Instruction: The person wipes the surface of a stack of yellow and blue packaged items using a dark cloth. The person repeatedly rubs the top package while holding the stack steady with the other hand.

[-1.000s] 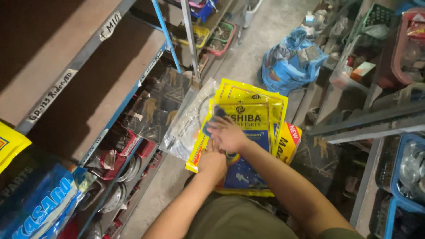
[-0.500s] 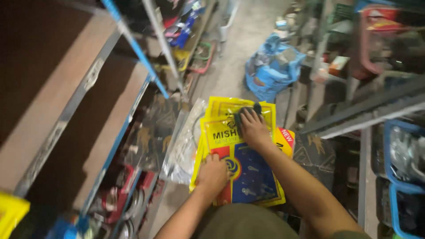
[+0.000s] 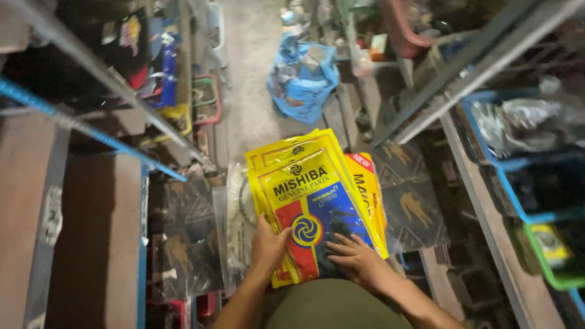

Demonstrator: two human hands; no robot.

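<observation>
Moved: my right hand [image 3: 356,259] slid from the packets' far end down to the near end; stack sits closer to me.
Left hand [image 3: 268,244]: gripping the near left edge of the yellow packet stack [image 3: 314,195], fingers curled under, I think.
Right hand: flat, fingers spread on top packet.
Beyond hands: blue bag [image 3: 303,79] on floor.
Left of left hand: clear sleeve [image 3: 234,225].

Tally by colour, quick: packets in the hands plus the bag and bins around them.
Yellow packets in the stack held by left hand and right hand: at least 3, edges overlap
Blue plastic bag on the floor: 1
Blue bins on the right shelf: 2
Green bin: 1
Total: at least 7
</observation>
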